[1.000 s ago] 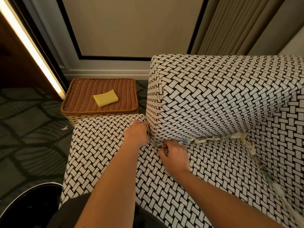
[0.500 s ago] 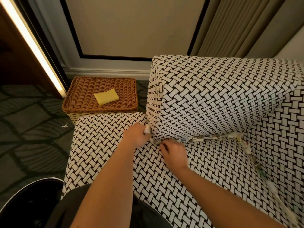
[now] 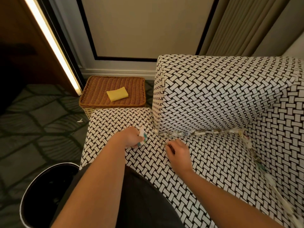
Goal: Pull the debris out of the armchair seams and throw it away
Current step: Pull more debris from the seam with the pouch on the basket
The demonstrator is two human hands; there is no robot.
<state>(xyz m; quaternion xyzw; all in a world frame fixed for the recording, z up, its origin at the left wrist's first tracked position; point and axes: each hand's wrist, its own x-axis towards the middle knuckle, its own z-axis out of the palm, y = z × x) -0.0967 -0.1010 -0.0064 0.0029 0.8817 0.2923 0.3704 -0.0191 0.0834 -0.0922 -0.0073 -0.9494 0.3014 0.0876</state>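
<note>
The armchair (image 3: 213,102) is covered in black-and-white woven-pattern fabric. Paper debris (image 3: 197,133) fills the seam under the left arm and runs on down the back seam (image 3: 254,155) at the right. My left hand (image 3: 131,138) grips a white and teal paper scrap (image 3: 142,137) above the seat's front left corner. My right hand (image 3: 178,149) hovers over the seat just below the seam's front end, its fingers pinching a small dark scrap (image 3: 170,146).
A black round bin (image 3: 39,193) stands on the carpet at the lower left, beside the seat. A wicker basket (image 3: 98,91) with a yellow cloth (image 3: 117,93) on its lid sits beyond the seat. One small scrap (image 3: 80,120) lies on the carpet.
Both hands have drawn back from the front end of the seam. The left hand now holds a pulled-out paper scrap; the right has come away pinching a small piece.
</note>
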